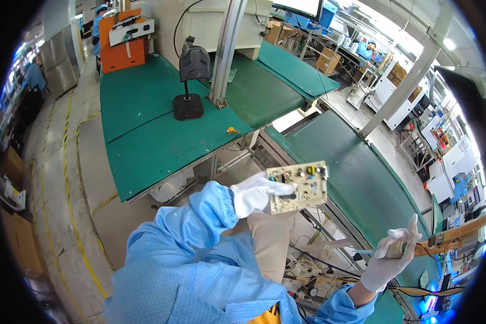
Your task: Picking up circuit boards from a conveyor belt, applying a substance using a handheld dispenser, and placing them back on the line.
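Observation:
My left hand (254, 194), in a white glove, grips a cream-coloured circuit board (310, 198) by its left edge, thumb across its face. Small parts, some yellow, green and black, stand on the board, which is raised above the gap beside the conveyor. Off to the right, my right hand (390, 256), also gloved, is lifted over the near end of the green conveyor (340, 154). Its fingers curl partly around something small, and a thin pale-blue stick (364, 251) shows beside it; whether the stick is in its grasp is unclear.
A green-topped bench (162, 140) carries a black hooded device on a stand (189, 105) and an orange box (125, 54). A metal post (228, 54) rises behind. At right, a wooden bar (459, 233) juts in near my right hand. Cables (324, 264) hang below the conveyor. Other people work farther off.

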The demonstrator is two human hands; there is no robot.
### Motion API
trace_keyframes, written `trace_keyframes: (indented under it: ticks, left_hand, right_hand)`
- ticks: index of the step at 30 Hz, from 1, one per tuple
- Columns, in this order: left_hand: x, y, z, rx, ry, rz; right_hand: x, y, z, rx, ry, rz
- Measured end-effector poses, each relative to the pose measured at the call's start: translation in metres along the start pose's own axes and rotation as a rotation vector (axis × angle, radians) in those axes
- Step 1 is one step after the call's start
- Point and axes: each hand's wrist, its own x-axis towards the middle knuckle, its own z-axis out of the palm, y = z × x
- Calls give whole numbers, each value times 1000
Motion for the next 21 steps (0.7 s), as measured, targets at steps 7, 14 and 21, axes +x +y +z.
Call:
trace_keyframes:
  ticks: [7, 14, 21]
  left_hand:
    - [23, -46, 25, 17, -115, -151]
    - [21, -63, 55, 52, -141, -177]
    - [22, -84, 71, 171, -242, -268]
  right_hand:
    - [-3, -6, 13, -133, 16, -35]
    - [19, 7, 12, 182, -288, 26]
    - [15, 20, 15, -89, -108, -176]
